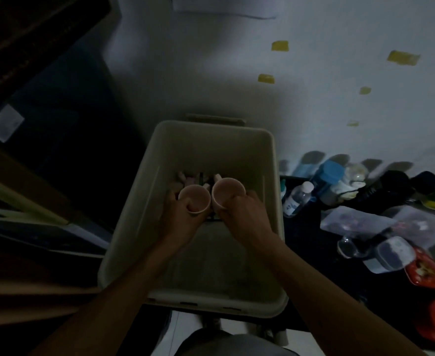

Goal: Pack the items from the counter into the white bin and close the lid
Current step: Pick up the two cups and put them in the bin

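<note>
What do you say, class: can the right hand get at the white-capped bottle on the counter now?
Probably not yet: the right hand grips a cup inside the white bin, so it is full. The way looks free, though; the bottle sits just past the bin's right wall.

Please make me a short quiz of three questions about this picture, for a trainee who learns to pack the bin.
1. True or false: the left hand grips the left cup and the right hand grips the right cup, both inside the white bin.
2. Choose one: the clear bottle with a white cap is A) in the bin, B) on the dark counter to the right of the bin, C) in a hand.
3. Fill in: the top of the bin is ___ (open or closed).

Key: 1 true; 2 B; 3 open.
</note>
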Demonstrator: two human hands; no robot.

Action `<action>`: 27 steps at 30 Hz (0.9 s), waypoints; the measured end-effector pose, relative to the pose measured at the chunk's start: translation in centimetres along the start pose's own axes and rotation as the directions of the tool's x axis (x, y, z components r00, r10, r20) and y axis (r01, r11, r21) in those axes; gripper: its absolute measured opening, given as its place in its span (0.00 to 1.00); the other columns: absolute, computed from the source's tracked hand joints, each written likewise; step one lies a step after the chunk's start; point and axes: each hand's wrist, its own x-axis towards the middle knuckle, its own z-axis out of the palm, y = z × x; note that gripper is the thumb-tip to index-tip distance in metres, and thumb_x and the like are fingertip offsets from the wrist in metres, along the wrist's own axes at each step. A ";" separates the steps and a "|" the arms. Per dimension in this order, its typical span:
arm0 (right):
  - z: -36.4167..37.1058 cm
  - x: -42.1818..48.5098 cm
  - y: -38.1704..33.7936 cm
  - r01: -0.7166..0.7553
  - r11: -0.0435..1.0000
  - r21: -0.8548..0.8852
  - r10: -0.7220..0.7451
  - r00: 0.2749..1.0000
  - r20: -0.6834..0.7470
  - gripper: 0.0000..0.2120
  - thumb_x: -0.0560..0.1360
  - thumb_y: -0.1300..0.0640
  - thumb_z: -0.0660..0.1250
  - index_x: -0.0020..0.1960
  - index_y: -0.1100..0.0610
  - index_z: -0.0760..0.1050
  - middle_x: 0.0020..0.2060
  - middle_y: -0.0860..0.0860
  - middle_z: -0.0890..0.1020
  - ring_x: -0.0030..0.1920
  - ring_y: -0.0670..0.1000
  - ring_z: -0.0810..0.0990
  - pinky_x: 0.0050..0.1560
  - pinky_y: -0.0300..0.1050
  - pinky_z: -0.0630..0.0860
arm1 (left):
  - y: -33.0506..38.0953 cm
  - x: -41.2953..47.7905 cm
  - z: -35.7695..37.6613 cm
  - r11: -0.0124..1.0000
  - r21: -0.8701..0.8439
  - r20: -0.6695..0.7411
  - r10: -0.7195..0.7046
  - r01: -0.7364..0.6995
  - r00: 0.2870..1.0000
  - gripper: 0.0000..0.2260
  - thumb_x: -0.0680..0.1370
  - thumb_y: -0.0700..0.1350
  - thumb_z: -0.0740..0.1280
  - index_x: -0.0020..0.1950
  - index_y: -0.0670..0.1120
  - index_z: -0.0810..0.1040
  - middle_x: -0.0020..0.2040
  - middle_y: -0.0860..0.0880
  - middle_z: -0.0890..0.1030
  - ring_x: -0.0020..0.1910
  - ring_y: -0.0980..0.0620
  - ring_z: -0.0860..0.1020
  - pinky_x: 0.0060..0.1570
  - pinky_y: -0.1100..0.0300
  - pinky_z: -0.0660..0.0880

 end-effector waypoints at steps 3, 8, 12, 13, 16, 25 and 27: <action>2.1 0.2 -0.4 -0.068 0.997 0.040 0.066 0.996 0.054 0.12 0.79 0.49 0.61 0.58 0.51 0.76 0.51 0.52 0.82 0.51 0.55 0.77 0.51 0.49 0.75 | -0.8 0.4 -0.1 0.999 0.038 0.071 -0.014 0.012 0.997 0.15 0.69 0.58 0.75 0.32 0.51 0.75 0.58 0.48 0.74 0.48 0.48 0.79 0.45 0.55 0.76; 5.0 0.1 -0.7 -0.177 0.967 0.185 0.142 0.972 0.185 0.14 0.80 0.52 0.61 0.64 0.52 0.70 0.52 0.49 0.79 0.45 0.44 0.75 0.40 0.32 0.66 | -1.6 0.2 0.5 0.996 0.074 0.146 0.032 -0.043 0.989 0.14 0.70 0.54 0.77 0.48 0.47 0.81 0.54 0.49 0.76 0.51 0.52 0.76 0.51 0.57 0.73; 7.0 0.7 -0.3 -0.256 0.962 0.098 0.205 0.910 0.361 0.20 0.79 0.55 0.62 0.70 0.54 0.68 0.62 0.56 0.77 0.59 0.56 0.77 0.52 0.39 0.73 | -4.5 1.3 2.4 0.972 0.237 0.277 -0.064 -0.004 0.959 0.21 0.66 0.67 0.69 0.50 0.55 0.81 0.59 0.44 0.74 0.61 0.42 0.71 0.55 0.51 0.74; 7.2 0.9 -0.2 -0.255 0.965 0.052 0.215 0.894 0.393 0.21 0.78 0.55 0.62 0.70 0.54 0.68 0.63 0.56 0.77 0.60 0.57 0.76 0.56 0.44 0.74 | -5.2 1.7 2.9 0.953 0.304 0.315 -0.091 -0.010 0.945 0.22 0.66 0.68 0.68 0.52 0.57 0.80 0.60 0.44 0.75 0.64 0.42 0.69 0.55 0.52 0.74; 7.9 1.3 -0.2 -0.303 0.953 -0.023 0.275 0.829 0.487 0.21 0.78 0.54 0.63 0.71 0.54 0.67 0.65 0.56 0.75 0.63 0.57 0.74 0.62 0.51 0.73 | -6.8 2.6 4.6 0.877 0.478 0.345 -0.131 -0.054 0.930 0.30 0.68 0.69 0.66 0.64 0.54 0.75 0.65 0.43 0.74 0.68 0.40 0.65 0.57 0.51 0.71; 10.1 1.3 0.6 -0.455 0.890 -0.011 0.399 0.768 0.500 0.18 0.79 0.55 0.64 0.68 0.56 0.69 0.65 0.57 0.72 0.62 0.57 0.73 0.61 0.49 0.71 | -8.5 3.3 5.7 0.839 0.541 0.342 -0.163 -0.052 0.925 0.43 0.69 0.69 0.68 0.76 0.48 0.60 0.75 0.39 0.60 0.70 0.40 0.65 0.61 0.50 0.69; 10.5 1.5 0.8 -0.427 0.903 -0.048 0.387 0.759 0.524 0.19 0.79 0.56 0.63 0.69 0.57 0.68 0.67 0.58 0.70 0.63 0.58 0.72 0.63 0.49 0.70 | -8.3 3.5 5.8 0.836 0.546 0.366 -0.178 -0.056 0.913 0.44 0.69 0.69 0.68 0.76 0.47 0.58 0.76 0.39 0.58 0.71 0.39 0.63 0.62 0.49 0.68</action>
